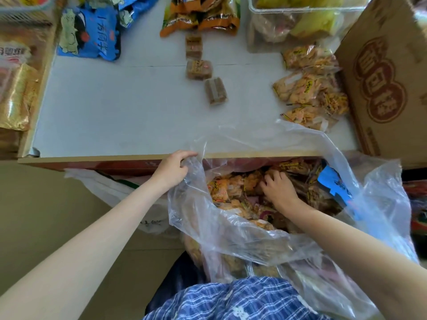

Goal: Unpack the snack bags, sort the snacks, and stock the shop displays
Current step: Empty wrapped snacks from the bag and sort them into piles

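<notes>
A big clear plastic bag (pixel 242 232) full of small wrapped snacks (pixel 233 192) sits below the front edge of the white table (pixel 115 116). My left hand (pixel 173 168) grips the bag's left rim and holds it open. Inside the bag, my right hand (pixel 278 187) reaches among the snack packets with curled fingers; whether it holds one is hidden. On the table lie a pile of yellow-orange snack packets (pixel 309 88) at the right and three brown wrapped blocks (pixel 198 69) in the middle.
A cardboard box (pixel 388 77) stands at the table's right. A clear tub (pixel 298 21) with snacks, orange packs (pixel 203 17) and blue packs (pixel 90 33) lie at the back. Gold packets (pixel 16 95) sit on a shelf at left. A white bag (pixel 115 190) hangs under the table.
</notes>
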